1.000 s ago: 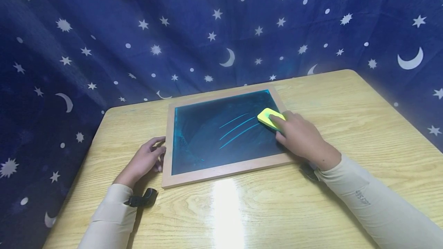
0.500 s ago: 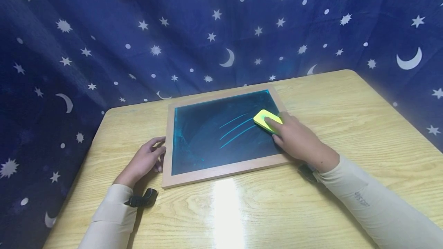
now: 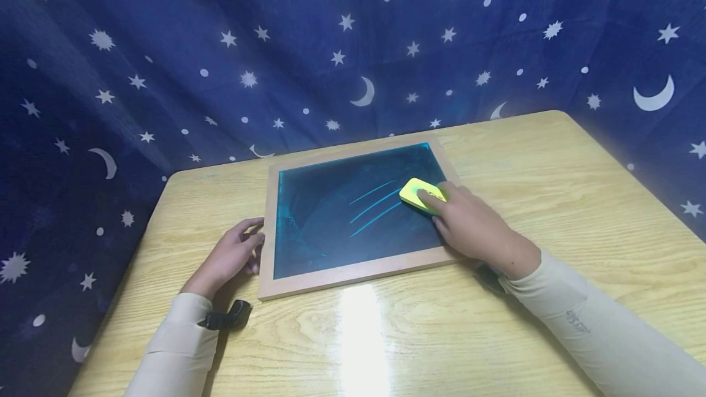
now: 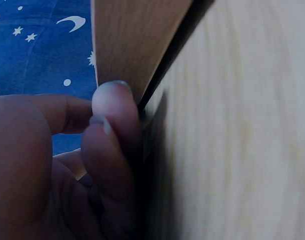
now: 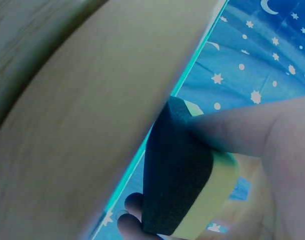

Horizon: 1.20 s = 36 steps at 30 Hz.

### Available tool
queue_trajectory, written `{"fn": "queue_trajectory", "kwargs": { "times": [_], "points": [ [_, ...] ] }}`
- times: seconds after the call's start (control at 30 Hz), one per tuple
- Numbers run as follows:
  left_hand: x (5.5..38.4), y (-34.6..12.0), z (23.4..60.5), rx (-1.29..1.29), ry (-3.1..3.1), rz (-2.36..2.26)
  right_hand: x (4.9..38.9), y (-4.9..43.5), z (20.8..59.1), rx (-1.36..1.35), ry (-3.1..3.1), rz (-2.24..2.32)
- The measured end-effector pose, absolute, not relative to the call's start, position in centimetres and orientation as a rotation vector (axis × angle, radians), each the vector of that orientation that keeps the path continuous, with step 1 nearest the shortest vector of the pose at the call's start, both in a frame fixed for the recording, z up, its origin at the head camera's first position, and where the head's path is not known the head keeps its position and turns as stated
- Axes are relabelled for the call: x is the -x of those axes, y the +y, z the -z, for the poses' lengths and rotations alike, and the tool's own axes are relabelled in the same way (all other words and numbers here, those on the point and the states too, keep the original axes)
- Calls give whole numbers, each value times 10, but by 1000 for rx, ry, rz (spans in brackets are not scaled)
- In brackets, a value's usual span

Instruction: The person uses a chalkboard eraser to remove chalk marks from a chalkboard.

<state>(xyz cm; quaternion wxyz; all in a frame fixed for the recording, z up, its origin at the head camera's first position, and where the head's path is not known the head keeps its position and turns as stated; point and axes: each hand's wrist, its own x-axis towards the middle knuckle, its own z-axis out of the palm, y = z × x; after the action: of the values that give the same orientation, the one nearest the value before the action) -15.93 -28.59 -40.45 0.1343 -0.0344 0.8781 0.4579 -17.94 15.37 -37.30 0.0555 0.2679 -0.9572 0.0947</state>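
A small chalkboard [image 3: 320,216] in a light wooden frame lies on the table. Three slanted teal chalk lines [image 3: 371,210] cross its dark face. On the board's right part, my right hand [image 3: 474,225] grips a yellow chalkboard eraser [image 3: 410,190], its forefinger on top; the eraser covers or meets the right ends of the two lower lines. In the right wrist view the eraser's dark felt [image 5: 175,170] shows between the fingers. At the frame's left side [image 4: 137,40], my left hand [image 3: 234,253] touches the edge with thumb and forefinger, its other fingers loosely bent.
The wood-grain table [image 3: 551,189] extends around the board, with a glare spot [image 3: 363,336] in front. A dark blue curtain [image 3: 309,54] with moons and stars hangs behind and at the sides. Black wrist straps [image 3: 226,317] are worn over light sleeves.
My right hand has slid the eraser leftward and slightly nearer across the board, toward the chalk lines. The left hand and the board have stayed in place.
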Motion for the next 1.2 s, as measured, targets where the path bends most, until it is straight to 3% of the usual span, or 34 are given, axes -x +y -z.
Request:
{"fn": "queue_trajectory", "kwargs": {
  "times": [0.67,1.2],
  "points": [
    [160,-286,406,112,2563,-1314,150,134,369,-1101,-2810,-235],
    [159,-287,406,105,2560,-1318,139,125,369,-1167,-2776,-244]
  ]
}}
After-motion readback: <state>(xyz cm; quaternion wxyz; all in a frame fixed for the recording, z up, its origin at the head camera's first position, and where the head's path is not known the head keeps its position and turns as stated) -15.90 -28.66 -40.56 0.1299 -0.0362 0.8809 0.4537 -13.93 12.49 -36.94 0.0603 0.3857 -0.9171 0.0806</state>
